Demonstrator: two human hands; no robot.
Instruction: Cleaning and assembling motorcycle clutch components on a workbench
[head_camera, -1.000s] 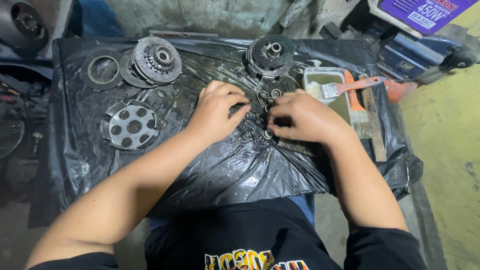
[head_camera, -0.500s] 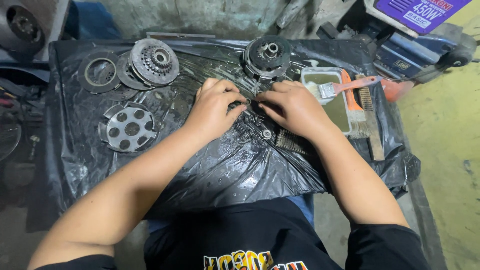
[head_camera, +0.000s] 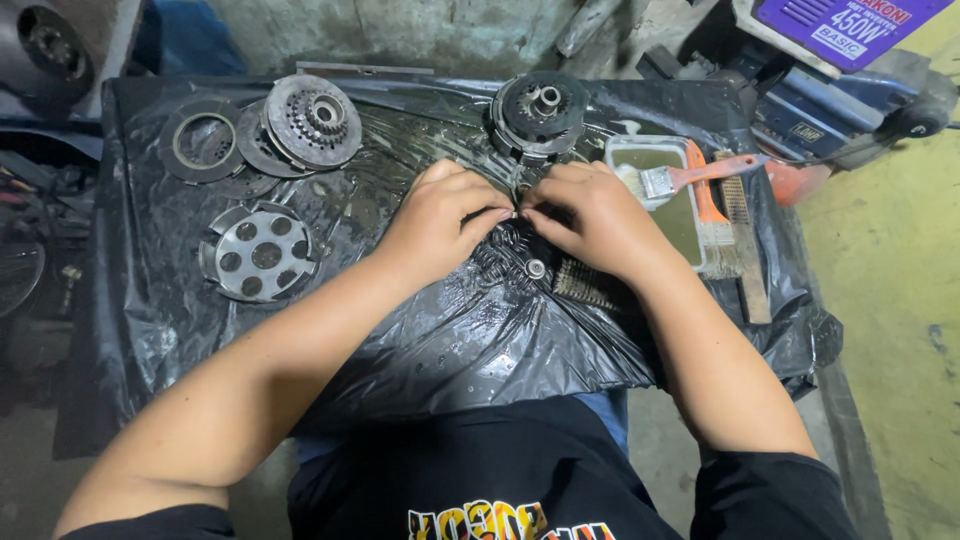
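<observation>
My left hand (head_camera: 445, 222) and my right hand (head_camera: 590, 218) meet fingertip to fingertip over the middle of a black plastic sheet (head_camera: 420, 330). Between the fingertips they pinch a small metal part that is mostly hidden. Just below the fingers lie several small coil springs (head_camera: 500, 258) and a small round metal piece (head_camera: 537, 268). A round clutch assembly (head_camera: 540, 115) sits right behind the hands. A wire brush (head_camera: 585, 285) lies under my right wrist.
At the left lie a slotted clutch hub (head_camera: 312, 120), flat ring plates (head_camera: 203, 145) and a drilled round plate (head_camera: 257, 253). On the right stand a rectangular tray of liquid (head_camera: 680, 215), an orange-handled paintbrush (head_camera: 700, 178) and a wooden brush (head_camera: 745, 250). Boxes and machinery sit behind.
Both hands have moved slightly away from me and closer together, fingertips now touching. The camera view has shifted a little. Parts on the sheet have stayed put.
</observation>
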